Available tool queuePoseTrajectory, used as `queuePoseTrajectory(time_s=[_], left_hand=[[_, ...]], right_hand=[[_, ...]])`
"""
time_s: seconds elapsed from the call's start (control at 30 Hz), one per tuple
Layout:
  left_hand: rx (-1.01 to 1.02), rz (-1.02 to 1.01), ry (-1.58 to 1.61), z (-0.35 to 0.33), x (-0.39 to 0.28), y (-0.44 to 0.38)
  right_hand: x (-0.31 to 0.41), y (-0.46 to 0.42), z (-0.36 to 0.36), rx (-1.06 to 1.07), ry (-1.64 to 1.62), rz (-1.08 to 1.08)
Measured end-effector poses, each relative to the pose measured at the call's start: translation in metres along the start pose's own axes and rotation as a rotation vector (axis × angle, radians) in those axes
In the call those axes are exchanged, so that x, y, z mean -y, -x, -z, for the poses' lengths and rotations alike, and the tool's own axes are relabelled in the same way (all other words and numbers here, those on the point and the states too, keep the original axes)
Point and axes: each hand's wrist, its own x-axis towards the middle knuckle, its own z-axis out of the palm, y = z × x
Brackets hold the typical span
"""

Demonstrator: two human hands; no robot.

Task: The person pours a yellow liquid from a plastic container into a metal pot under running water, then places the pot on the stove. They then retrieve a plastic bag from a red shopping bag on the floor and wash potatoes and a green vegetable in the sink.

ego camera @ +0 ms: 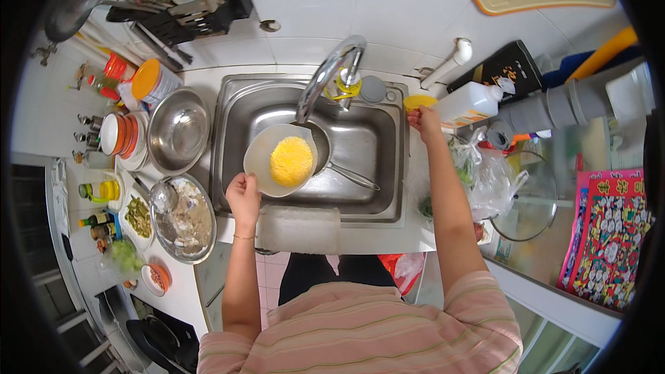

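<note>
My left hand [244, 197] grips the near-left rim of a translucent white plastic bowl [257, 153]. A rounded mass of yellow, grainy-looking food [291, 161] lies in the bowl. The bowl is over the stainless steel sink [363, 140] and partly covers a metal pan or strainer [324, 143], whose handle points right. Above the bowl's far edge curves the chrome faucet [319, 75]. Beyond the sink's right rim, my right hand [427, 123] pinches the edge of a small yellow round item [420, 102], perhaps a lid or dish.
Left of the sink stand a steel basin [179, 132], a second basin with pale wet contents [195, 218] and stacked bowls [111, 135]. A white jug [470, 104] and plastic bags [491, 182] crowd the right. A folded cloth [298, 228] hangs over the front edge.
</note>
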Motion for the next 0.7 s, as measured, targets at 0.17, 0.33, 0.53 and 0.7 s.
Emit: queuePoseTrajectory(time_s=[0.17, 0.33, 0.53, 0.7], left_hand=[[-0.132, -0.011, 0.122, 0.024, -0.009, 0.014], [-0.354, 0.026, 0.161, 0.068, -0.035, 0.028], [-0.548, 0.018, 0.124, 0.127, -0.064, 0.042], [-0.623, 0.033, 0.138, 0.156, -0.060, 0.055]], right_hand=[[-0.019, 0.018, -0.019, -0.223, 0.422, 0.417], [-0.086, 0.134, -0.142, 0.490, 0.289, 0.137], [-0.110, 0.189, -0.350, 0.894, 0.239, -0.240], [-0.115, 0.204, -0.434, 0.877, 0.251, -0.336]])
